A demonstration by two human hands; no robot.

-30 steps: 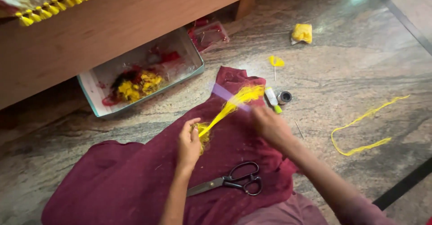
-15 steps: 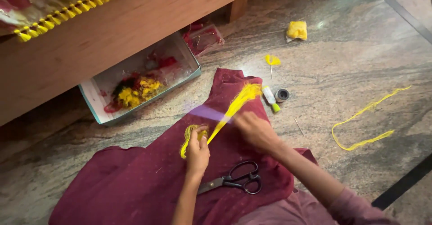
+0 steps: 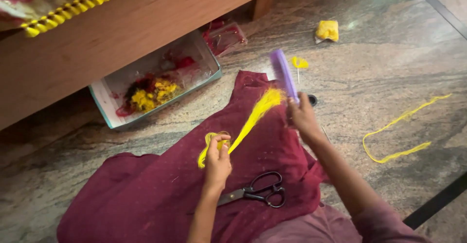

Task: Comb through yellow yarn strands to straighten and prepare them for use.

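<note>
Comb [image 3: 283,75] lifted by right hand [image 3: 302,116]; left hand [image 3: 217,158] pinches yellow threads [image 3: 253,119]; stone floor [image 3: 369,92].

Yellow thread bundle [image 3: 253,119] stretched taut; purple comb [image 3: 283,73] raised.

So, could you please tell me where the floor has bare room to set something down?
Bare stone floor lies between the yellow pouch and the yellow thread loop, and left of the maroon cloth. Crowded: the cloth around the scissors and both hands.
</note>
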